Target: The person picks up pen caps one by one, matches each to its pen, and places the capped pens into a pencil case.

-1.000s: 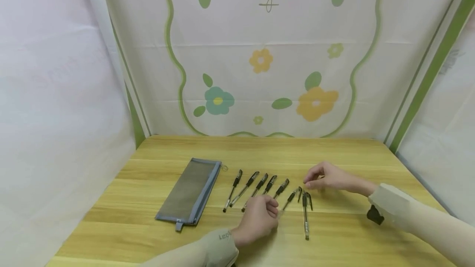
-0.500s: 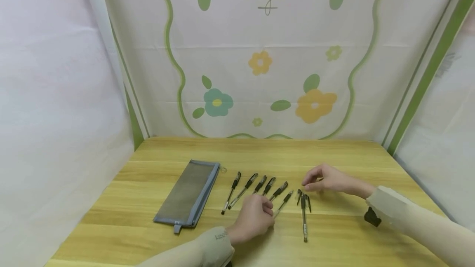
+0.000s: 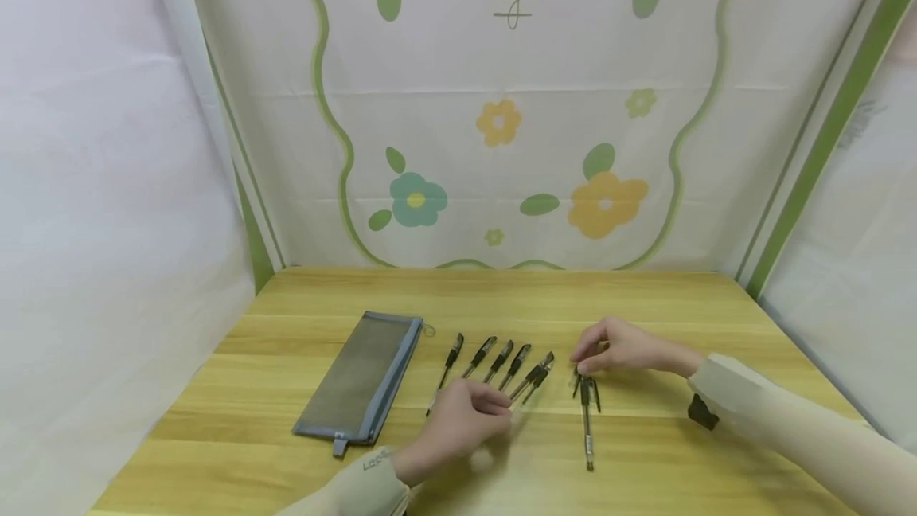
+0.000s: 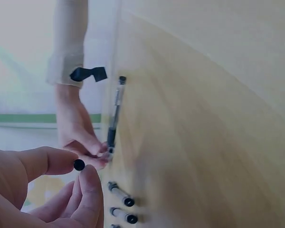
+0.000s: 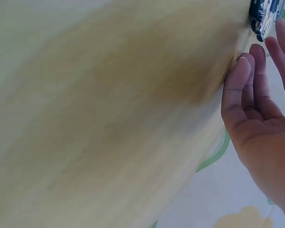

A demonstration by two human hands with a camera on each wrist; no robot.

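In the head view my left hand (image 3: 458,424) pinches a thin pen, its front part pointing up beside the row of pens. The left wrist view shows the held pen's black end (image 4: 79,165) between thumb and fingertip. My right hand (image 3: 619,345), fingers loosely bent, is at the top of another black gel pen (image 3: 587,428) lying lengthwise. Dark clipped pieces, which look like pen caps, lie on either side of that pen's top. Whether the right fingertips touch one, I cannot tell. Several capped black pens (image 3: 480,353) lie slanted side by side, some partly behind my left hand.
A grey mesh zip pouch (image 3: 358,377) lies left of the pens, its zip edge facing them. The wooden table (image 3: 286,341) is bounded by white sheets with printed flowers at the back and sides.
My left hand has drawn the pen to the left, away from the cap-like piece, which stays near the right-hand pen. My right hand has shifted slightly left, over that pen's top.
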